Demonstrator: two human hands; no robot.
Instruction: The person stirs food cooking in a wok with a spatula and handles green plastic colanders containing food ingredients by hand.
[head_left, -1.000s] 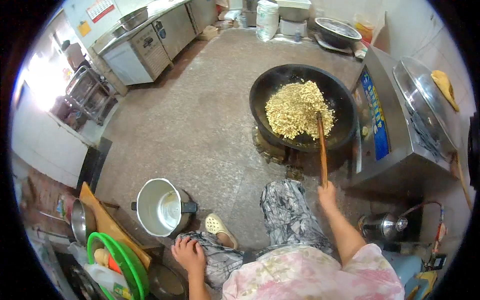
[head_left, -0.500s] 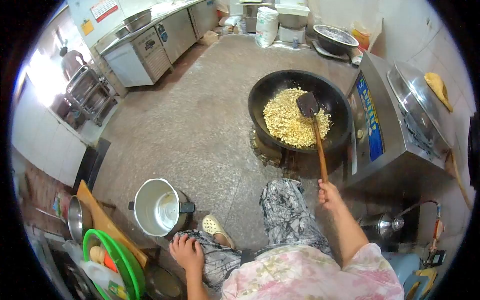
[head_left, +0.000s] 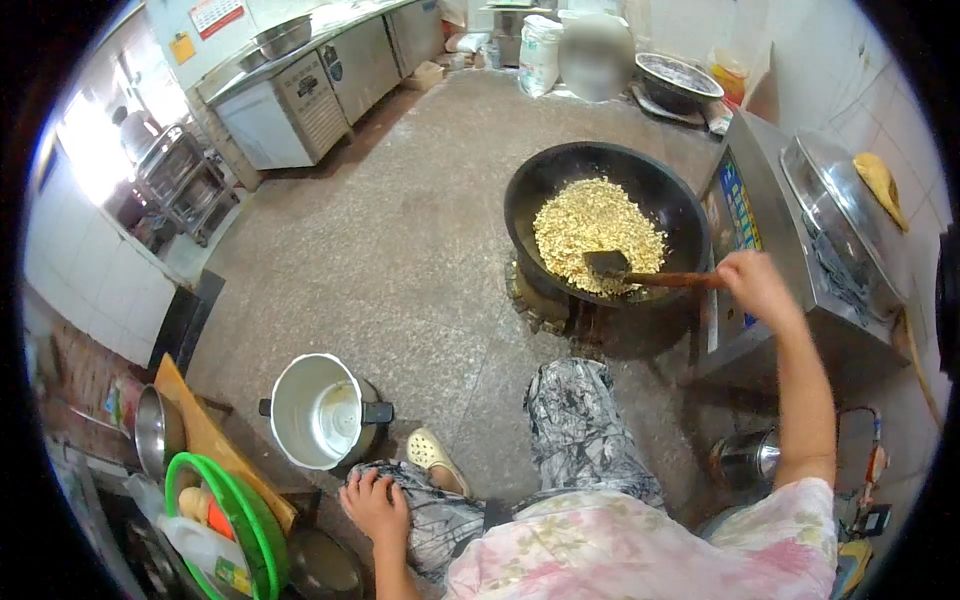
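My right hand (head_left: pixel 757 284) grips the end of a long wooden-handled spatula (head_left: pixel 672 280), held out to the right over the rim of a large black wok (head_left: pixel 530 170). The dark blade dips into the near side of a heap of chopped, pale yellow bits (head_left: pixel 600 220), perhaps nuts, inside the wok. Part of the blade is covered by them. My left hand (head_left: pixel 376 505) lies on my left knee with fingers stretched out, holding nothing. Close by it on the floor stands a deep metal pot (head_left: pixel 318 412) with two black handles.
A steel cabinet (head_left: pixel 790 210) borders the wok on the right, with a metal basin (head_left: pixel 850 210) on top. A green tub (head_left: pixel 262 535) and a wooden board (head_left: pixel 215 430) are at lower left. Steel counters (head_left: pixel 300 110) line the back left. A person (head_left: pixel 135 130) stands beyond the doorway.
My right hand has risen and moved right, turning the spatula from upright to nearly level. Its blade has come from the heap's far side to the near side. My left hand stays put.
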